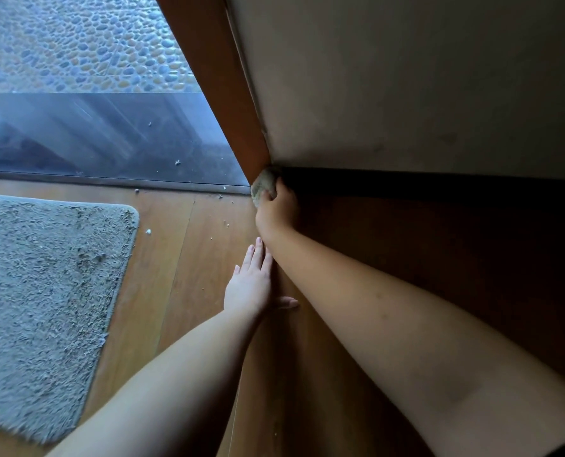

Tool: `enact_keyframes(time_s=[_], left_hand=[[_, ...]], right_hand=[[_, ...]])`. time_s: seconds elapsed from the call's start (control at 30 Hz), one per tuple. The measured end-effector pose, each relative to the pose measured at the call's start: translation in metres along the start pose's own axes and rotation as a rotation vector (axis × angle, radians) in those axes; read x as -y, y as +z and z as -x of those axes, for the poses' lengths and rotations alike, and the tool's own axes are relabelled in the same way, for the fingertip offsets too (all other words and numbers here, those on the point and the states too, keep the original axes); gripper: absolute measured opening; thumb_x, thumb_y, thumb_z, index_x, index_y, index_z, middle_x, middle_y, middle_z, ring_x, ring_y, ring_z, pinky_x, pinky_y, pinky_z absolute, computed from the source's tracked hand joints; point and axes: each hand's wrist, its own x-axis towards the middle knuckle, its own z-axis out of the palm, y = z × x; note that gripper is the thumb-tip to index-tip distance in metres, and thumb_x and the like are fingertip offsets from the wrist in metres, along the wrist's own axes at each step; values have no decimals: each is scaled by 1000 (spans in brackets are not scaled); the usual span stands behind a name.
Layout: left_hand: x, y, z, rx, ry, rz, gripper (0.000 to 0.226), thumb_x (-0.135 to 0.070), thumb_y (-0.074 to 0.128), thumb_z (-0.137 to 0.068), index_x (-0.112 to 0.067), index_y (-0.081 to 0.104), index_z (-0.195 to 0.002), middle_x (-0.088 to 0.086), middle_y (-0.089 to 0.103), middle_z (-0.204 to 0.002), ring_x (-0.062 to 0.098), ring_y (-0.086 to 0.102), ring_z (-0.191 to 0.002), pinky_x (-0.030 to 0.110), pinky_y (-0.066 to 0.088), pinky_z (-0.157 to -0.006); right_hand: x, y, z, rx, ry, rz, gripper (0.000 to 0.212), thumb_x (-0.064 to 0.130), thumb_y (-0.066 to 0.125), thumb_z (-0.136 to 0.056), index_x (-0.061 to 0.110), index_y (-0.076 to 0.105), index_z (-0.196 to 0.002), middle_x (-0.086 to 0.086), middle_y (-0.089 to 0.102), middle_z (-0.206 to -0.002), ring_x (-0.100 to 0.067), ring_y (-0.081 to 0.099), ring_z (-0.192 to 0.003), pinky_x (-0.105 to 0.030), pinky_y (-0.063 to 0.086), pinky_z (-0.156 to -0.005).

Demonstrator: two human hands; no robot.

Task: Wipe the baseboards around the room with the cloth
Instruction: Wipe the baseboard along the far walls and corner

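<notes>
right hand (pixel 276 209) behind bunched cloth (pixel 264 188)

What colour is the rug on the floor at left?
Grey-blue, shaggy pile, plain with no pattern. The rug shows in the head view, the only one.

Room corner: beige wall (pixel 406 77) meets an orange-brown wooden frame (pixel 218 77) beside floor-level glass (pixel 103 133). Pebbled paving (pixel 76 44) lies outside. Wood-plank floor (pixel 175 242), speckled with debris, carries a grey shaggy rug (pixel 37 291).
</notes>
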Motion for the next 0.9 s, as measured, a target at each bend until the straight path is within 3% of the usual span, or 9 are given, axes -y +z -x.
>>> enact_keyframes(time_s=[0.23, 0.4, 0.5, 0.67, 0.77, 0.9], left_hand=[[2, 2, -3, -19, -22, 23, 133, -71, 72, -69, -19, -10, -159, -1, -20, -165, 18, -10, -153, 45, 14, -122], [9, -2, 1, -33, -26, 48, 91, -57, 57, -93, -23, 6, -160, 2, -5, -168, 21, -1, -154, 40, 19, -121], [-12, -5, -4, -77, 24, -29, 85, -61, 50, -95, -23, 8, -160, 2, 0, -168, 22, 0, -154, 40, 19, -121], [-102, -5, -20, 2, 258, -17, 98, -74, 49, -87, -34, -4, -158, -3, -11, -167, 19, -12, -152, 45, 2, -122], [-147, 1, -27, 61, 381, -67, 111, -75, 58, -80, -33, -9, -158, -2, -16, -166, 20, -14, -152, 48, 5, -123], [-197, 12, -30, 139, 604, -286, 132, -73, 73, -67, -31, -14, -157, -3, -17, -166, 22, -9, -153, 48, 6, -121]], right_hand=[[-37, -52, 4, 83, -159, -16, 46, 12, 55, -95, 9, 49, -140, -15, 47, -144, -28, 44, -132, -30, 30, -111], [-81, -129, 10, 71, -116, -7, 43, 18, 60, -94, 18, 55, -137, -4, 56, -136, -19, 52, -124, -20, 39, -95], [-97, -173, 3, -69, 1, -84, 42, 24, 58, -95, 21, 54, -137, -3, 55, -135, -16, 52, -121, -23, 42, -91], [-119, -232, -9, -359, 140, -271, 40, 25, 60, -94, 23, 57, -134, 1, 57, -130, -13, 55, -112, -20, 42, -83], [-136, -268, -9, -476, 156, -295, 38, 26, 60, -94, 24, 58, -132, 8, 57, -120, -1, 52, -95, -13, 42, -73], [-158, -335, -13, -789, 210, -331, 35, 33, 58, -94, 22, 62, -127, 1, 62, -120, -12, 57, -100, -24, 42, -78]])
